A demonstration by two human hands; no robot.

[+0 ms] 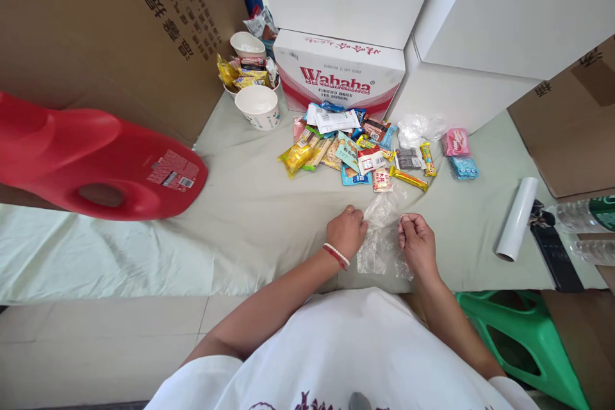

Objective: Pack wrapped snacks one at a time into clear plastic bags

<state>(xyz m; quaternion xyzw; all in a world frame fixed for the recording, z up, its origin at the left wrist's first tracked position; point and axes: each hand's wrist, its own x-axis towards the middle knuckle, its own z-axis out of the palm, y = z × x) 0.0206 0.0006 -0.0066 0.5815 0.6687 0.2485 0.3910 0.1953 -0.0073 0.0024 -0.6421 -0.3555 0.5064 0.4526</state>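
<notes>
Between my two hands a clear plastic bag (379, 240) is stretched over the cloth near the table's front edge. My left hand (346, 232) is closed on the bag's left side, a beaded bracelet at its wrist. On the opposite side my right hand (417, 240) pinches the bag between thumb and fingers. Just beyond the bag lies a loose pile of wrapped snacks (348, 148). A yellow snack stick (408, 179) and a small red-and-white packet (382, 180) are the pieces closest to my hands.
A red detergent jug (139, 166) lies at left. White paper bowls (258, 109), one filled with snacks, stand by the Wahaha carton (341, 70). Another crumpled clear bag (420, 130) and tissue packs (456, 142) lie right. Farther right are a white roll (517, 219), a phone (556, 256) and bottles (579, 214).
</notes>
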